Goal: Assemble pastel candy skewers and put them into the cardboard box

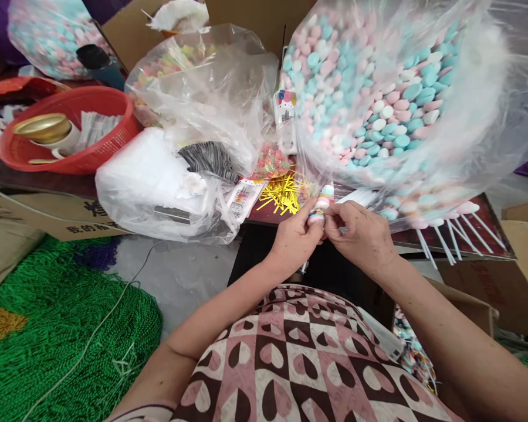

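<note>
Above the table's front edge, my left hand (pixel 295 235) is closed around a candy skewer (pixel 327 194), a stack of soft pink, white and blue pieces. A bit of its white stick shows below that hand. My right hand (pixel 361 233) is closed in a pinch against the skewer's right side; what sits between its fingertips is too small to make out. Just left of my hands lies a pile of gold twist ties (pixel 280 193). Behind it is a small clear bag of red and green gummy candy (pixel 270 162).
A large clear bag of pastel candies (pixel 387 111) fills the back right. Candy skewers with white sticks (pixel 455 231) lie at the right edge. Leftward are a bag of white wrappers (pixel 136 176), printed cards (pixel 245 199) and a red basket (pixel 17 143). Green bead strings (pixel 92 316) cover the floor.
</note>
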`<state>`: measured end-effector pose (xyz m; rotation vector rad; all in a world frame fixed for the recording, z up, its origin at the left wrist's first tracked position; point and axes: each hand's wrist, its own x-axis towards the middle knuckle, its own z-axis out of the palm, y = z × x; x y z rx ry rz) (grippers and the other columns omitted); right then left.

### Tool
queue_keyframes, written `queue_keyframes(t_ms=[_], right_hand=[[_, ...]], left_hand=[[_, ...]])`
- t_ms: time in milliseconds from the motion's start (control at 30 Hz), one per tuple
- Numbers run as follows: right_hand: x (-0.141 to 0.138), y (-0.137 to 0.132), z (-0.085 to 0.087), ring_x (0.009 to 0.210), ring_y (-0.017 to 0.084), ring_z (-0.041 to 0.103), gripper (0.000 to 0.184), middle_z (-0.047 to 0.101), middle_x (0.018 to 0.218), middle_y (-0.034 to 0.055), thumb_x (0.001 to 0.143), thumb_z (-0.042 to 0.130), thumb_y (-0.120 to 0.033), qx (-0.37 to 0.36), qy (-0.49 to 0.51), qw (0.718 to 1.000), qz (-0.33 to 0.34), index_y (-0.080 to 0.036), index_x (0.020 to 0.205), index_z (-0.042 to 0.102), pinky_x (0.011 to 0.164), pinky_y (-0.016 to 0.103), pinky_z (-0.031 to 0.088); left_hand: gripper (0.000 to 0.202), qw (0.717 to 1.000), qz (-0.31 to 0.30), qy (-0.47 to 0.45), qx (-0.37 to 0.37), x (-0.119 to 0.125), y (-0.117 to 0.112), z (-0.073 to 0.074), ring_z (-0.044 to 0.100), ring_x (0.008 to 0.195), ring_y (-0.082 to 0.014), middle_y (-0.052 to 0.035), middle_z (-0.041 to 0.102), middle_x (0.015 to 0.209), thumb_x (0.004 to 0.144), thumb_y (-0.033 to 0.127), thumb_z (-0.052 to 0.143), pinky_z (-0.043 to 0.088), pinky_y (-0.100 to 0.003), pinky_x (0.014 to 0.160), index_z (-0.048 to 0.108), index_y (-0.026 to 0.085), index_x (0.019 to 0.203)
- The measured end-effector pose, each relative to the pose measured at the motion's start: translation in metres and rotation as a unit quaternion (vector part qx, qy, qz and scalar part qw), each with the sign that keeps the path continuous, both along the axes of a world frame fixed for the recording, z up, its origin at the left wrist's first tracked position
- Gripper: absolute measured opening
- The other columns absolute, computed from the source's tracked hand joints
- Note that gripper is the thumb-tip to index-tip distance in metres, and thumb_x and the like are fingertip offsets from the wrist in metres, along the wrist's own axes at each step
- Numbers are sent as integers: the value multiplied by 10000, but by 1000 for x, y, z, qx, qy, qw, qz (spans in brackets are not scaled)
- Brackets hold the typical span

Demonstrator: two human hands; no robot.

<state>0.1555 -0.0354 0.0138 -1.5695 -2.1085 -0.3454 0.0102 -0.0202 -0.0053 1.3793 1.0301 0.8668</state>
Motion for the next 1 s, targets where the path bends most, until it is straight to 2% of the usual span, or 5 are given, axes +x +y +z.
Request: queue_keyframes(t_ms=[233,333,500,667,1000], right_hand=[[0,-3,-7,581,170,622,122,667,622,29,795,502,-230,-33,49,998,-11,-217,703,581,538,266,412],[1,-5,-4,544,158,605,89,662,609,16,752,515,-211,-50,107,993,-13,-218,703,589,523,257,414],[4,-9,2,555,148,607,82,678,648,15,746,529,-208,-75,176,981,-19,-214,719,607,540,253,431],[3,-12,0,584,150,621,75,674,669,12,767,543,-222,-60,208,975,-41,-212,742,613,574,260,461],[-1,-18,-9,575,147,610,97,646,633,9,797,534,-205,8,123,992,-7,-228,711,574,588,259,477]], left_hand=[[462,997,58,6,53,2,-3,-4,587,832,-127,-17,694,1043,830,194,553,486,-264,843,632,247,1282],[476,996,39,-82,-26,3,-3,-2,581,829,-132,-38,673,1101,805,212,602,492,-280,800,620,245,1279],[327,912,-51,-319,-253,1,0,6,601,827,-137,-50,662,1014,799,286,648,494,-268,724,666,197,1113],[154,856,-63,-394,-330,1,-2,1,582,769,-111,-25,647,852,770,252,689,476,-248,725,694,160,894],[476,883,18,-377,-280,8,-2,10,529,685,-63,33,622,804,656,111,698,433,-238,743,689,204,1122]])
